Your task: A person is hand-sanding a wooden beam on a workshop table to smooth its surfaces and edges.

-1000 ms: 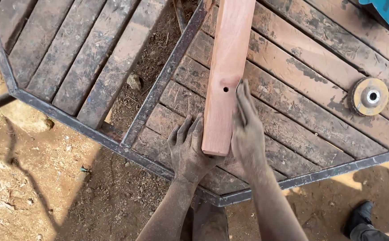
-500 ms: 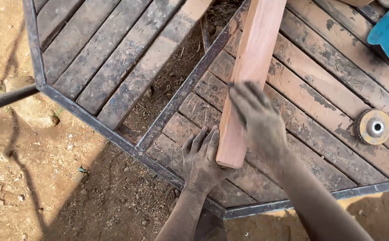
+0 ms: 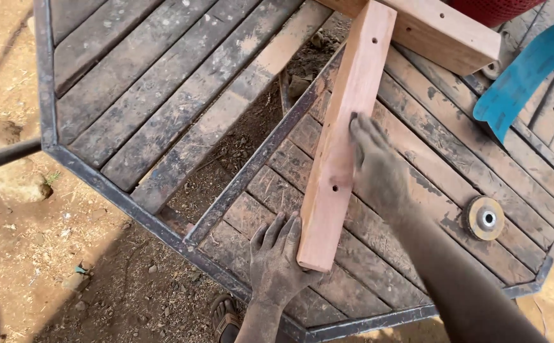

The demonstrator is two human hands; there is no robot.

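A reddish wooden plank (image 3: pixel 343 136) with two small drilled holes lies on a table of dusty wooden slats (image 3: pixel 162 108) in a metal frame. My left hand (image 3: pixel 277 257) grips the plank's near end, fingers spread on the slats beside it. My right hand (image 3: pixel 375 165) lies flat against the plank's right edge near its middle, fingers stretched along the wood. The plank's far end meets a thicker wooden block (image 3: pixel 435 28).
A round grinding disc (image 3: pixel 484 218) lies on the slats at the right. A blue strip of sheet material (image 3: pixel 524 73) sits at the upper right, a red object (image 3: pixel 493 7) beyond the block. One slat gap shows bare ground. A sandalled foot (image 3: pixel 225 316) stands below the table edge.
My right hand has slid up the plank from its near end to its middle. The view has shifted, bringing the block and blue strip into sight. My left hand stays at the near end.
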